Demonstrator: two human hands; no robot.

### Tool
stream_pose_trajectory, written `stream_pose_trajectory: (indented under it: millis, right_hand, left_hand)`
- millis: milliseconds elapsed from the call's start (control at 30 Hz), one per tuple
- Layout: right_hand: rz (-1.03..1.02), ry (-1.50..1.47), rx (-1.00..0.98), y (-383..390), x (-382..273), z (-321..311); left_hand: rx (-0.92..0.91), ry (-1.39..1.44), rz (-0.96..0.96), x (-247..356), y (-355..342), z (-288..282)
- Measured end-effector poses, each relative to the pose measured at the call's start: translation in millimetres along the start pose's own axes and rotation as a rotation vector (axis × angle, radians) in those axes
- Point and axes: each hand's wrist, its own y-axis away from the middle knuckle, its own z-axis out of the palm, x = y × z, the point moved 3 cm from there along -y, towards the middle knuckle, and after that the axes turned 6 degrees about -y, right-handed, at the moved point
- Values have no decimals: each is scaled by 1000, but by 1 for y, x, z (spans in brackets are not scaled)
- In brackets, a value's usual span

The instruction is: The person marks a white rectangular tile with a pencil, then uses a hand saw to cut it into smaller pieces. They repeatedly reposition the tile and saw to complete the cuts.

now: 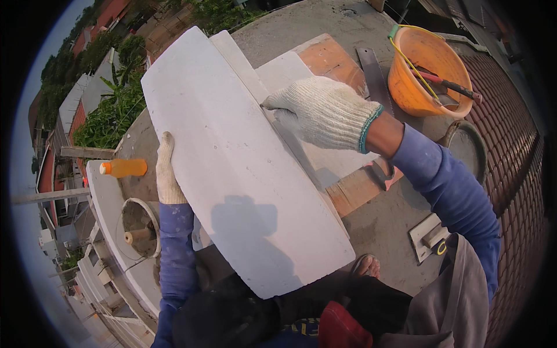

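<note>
A large white lightweight concrete block (pixel 226 139) tilts in front of me, its long face toward me and my shadow on its lower part. My left hand (pixel 168 174), in a pale knitted glove, holds the block's left edge, with its fingers partly hidden behind it. At the right edge, my gloved right hand (pixel 322 110) is closed in a pinch. Whatever its fingertips hold is too small to make out. Under the right hand lie more pale slabs (pixel 284 69) and an orange-brown board (pixel 333 61). A handsaw (pixel 374 72) rests beside them, its red and black handle below my wrist.
An orange bucket (pixel 415 98) holding red-handled tools stands at the far right, near a tiled roof (pixel 510 133). Below it are a round pan (pixel 467 148) and a plastering float (pixel 429 236). To the left are an orange bottle (pixel 125 167), another bucket (pixel 141 232) and the ledge's drop.
</note>
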Motion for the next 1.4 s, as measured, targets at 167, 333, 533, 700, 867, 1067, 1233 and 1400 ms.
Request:
stream_pose_trajectory:
  millis: [167, 333, 533, 700, 867, 1067, 1233, 1400]
  right_hand:
    - [47, -170, -118, 161, -47, -5]
    - [323, -476, 183, 305, -73, 3]
    - [870, -994, 529, 378, -60, 70]
    - [776, -815, 561, 350, -66, 77]
    - [472, -648, 354, 287, -78, 42]
    - [408, -604, 257, 234, -97, 37]
    - [406, -570, 250, 225, -108, 51]
    - [436, -594, 245, 221, -104, 59]
  left_hand:
    - [67, -69, 70, 0, -6, -12]
    - [-41, -79, -34, -3, -15, -12]
    - [-43, -171, 25, 1, -31, -32]
    - [-142, -114, -56, -6, -42, -36]
    - [-158, -90, 23, -8, -30, -25]
    - [-100, 27, 4, -8, -16, -15]
    - [-72, 17, 54, -4, -12, -10]
    - [-85, 98, 11, -4, 3, -7]
